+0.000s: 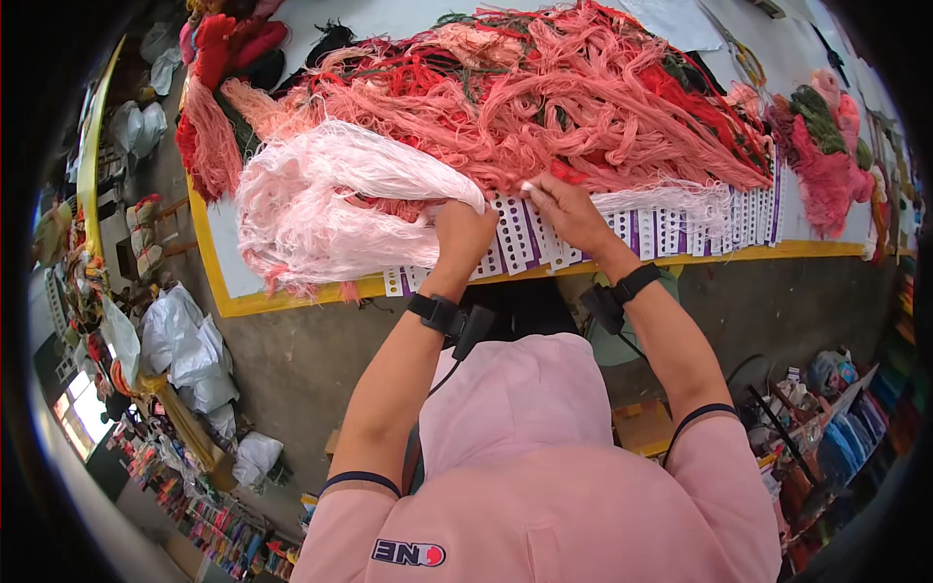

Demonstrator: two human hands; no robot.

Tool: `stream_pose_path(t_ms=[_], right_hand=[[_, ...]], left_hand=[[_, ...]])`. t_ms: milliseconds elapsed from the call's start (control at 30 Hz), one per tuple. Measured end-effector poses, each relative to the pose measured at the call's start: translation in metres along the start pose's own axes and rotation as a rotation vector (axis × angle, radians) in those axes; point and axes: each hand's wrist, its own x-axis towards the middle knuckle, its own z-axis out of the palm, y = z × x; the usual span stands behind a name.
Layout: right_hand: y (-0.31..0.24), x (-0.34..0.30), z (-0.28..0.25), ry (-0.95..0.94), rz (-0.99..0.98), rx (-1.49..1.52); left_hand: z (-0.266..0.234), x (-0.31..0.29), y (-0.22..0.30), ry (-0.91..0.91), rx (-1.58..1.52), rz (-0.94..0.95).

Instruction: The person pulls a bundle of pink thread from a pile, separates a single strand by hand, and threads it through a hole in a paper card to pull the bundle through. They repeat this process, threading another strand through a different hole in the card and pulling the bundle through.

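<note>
A large loose bundle of pale pink yarn [335, 199] lies at the left of the table's near side. My left hand [465, 235] is closed on its right end, where the strands draw together. Just right of it, my right hand [571, 216] is closed in a pinch. A small white bit shows at its fingertips, too small to name. Beneath both hands lie white cards [515, 233] with rows of holes and purple bands. Beyond the hands spreads a tangled heap of coral and red yarn [583, 107]. More pale strands [671, 202] lie across the cards at the right.
The table has a yellow edge [228, 303]. Red yarn [209, 136] hangs at its left corner; pink and green skeins [826, 155] lie at the right. A yellow-handled tool [748, 63] lies at the back. White plastic bags [190, 340] stand to the left; a cluttered shelf [826, 437] is at right.
</note>
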Motion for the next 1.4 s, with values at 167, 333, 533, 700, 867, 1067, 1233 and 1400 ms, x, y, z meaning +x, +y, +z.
stream_pose_path(t_ms=[167, 333, 533, 700, 867, 1067, 1233, 1400], right_hand=[[-0.007, 0.002, 0.009, -0.053, -0.15, -0.015], [-0.009, 0.017, 0.022, -0.191, -0.23, -0.436], [-0.013, 0.031, 0.027, -0.261, -0.286, -0.708], [-0.016, 0.04, 0.031, -0.244, -0.303, -0.852], [-0.007, 0.042, 0.017, -0.256, -0.167, -0.466], [-0.004, 0.038, 0.021, -0.259, -0.141, -0.435], [-0.003, 0.033, 0.023, -0.201, -0.159, -0.495], [0.001, 0.025, 0.026, -0.176, -0.236, -0.554]], left_hand=[[-0.013, -0.001, -0.002, -0.217, -0.362, -0.236], [-0.02, 0.0, -0.001, -0.231, -0.413, -0.234], [-0.04, 0.005, -0.003, -0.448, -0.462, -0.298], [-0.033, 0.004, -0.007, -0.383, -0.497, -0.225], [-0.038, 0.003, -0.002, -0.292, -0.279, -0.03], [-0.065, -0.002, -0.008, -0.251, -0.151, -0.205], [-0.05, -0.009, -0.021, -0.171, -0.372, -0.293], [-0.048, -0.014, -0.025, -0.269, -1.285, -0.486]])
